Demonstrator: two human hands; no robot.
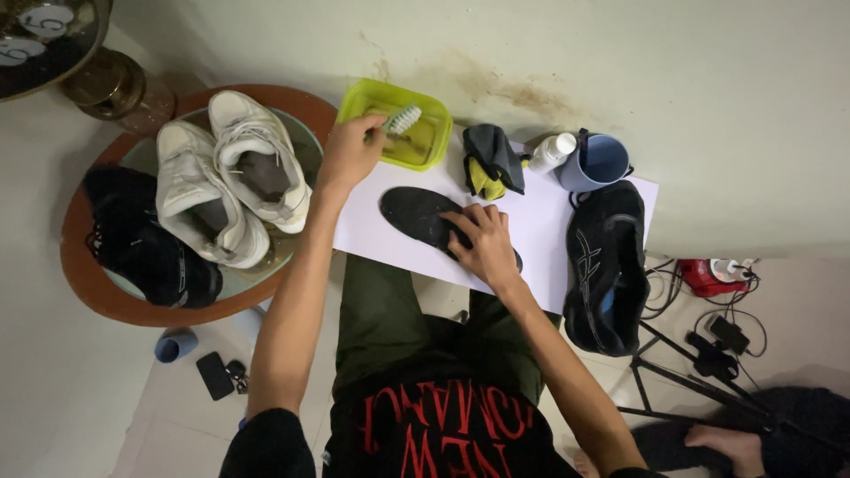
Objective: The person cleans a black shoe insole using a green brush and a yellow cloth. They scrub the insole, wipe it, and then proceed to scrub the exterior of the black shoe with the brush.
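A white sheet carries insole, black shoe, probably cloth.

An insole lay on a paper sheet across the person's lap. Behind it stood a tub, with a brush over it. Right of the tub lay a cloth, then a bottle and a cup. A shoe lay at the sheet's right end. To the left, a pair of sneakers sat on a round stand.
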